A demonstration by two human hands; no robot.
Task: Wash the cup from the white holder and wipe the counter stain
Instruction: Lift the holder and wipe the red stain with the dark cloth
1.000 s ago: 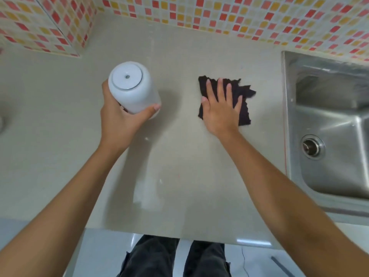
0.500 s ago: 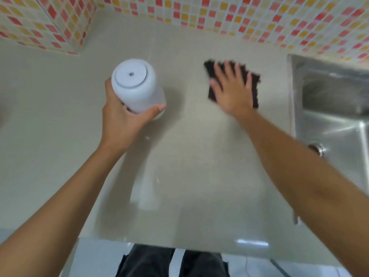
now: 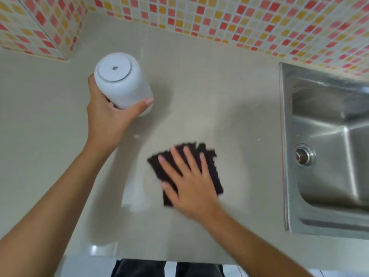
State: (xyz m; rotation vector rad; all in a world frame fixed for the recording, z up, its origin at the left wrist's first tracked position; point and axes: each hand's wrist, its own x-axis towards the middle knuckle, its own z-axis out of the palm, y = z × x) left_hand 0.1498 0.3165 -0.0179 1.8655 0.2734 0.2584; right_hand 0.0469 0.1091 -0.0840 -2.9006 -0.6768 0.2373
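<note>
My left hand [image 3: 107, 118] grips a white cup [image 3: 121, 80] held upside down above the beige counter [image 3: 199, 86], its round base with a small centre hole facing me. My right hand [image 3: 189, 182] presses flat, fingers spread and straight, on a dark cloth [image 3: 211, 166] lying on the counter near the middle. Most of the cloth is covered by the hand; its jagged edges show around the fingers. No stain is visible on the counter.
A stainless steel sink [image 3: 327, 148] with a round drain [image 3: 304, 155] is set into the counter at the right. Mosaic tile walls [image 3: 219, 19] in red, orange and cream close the back and left corner. The counter's front edge runs along the bottom.
My right hand has slid the dark cloth from the far part of the counter toward me and slightly left. My left hand keeps the upturned cup in about the same spot.
</note>
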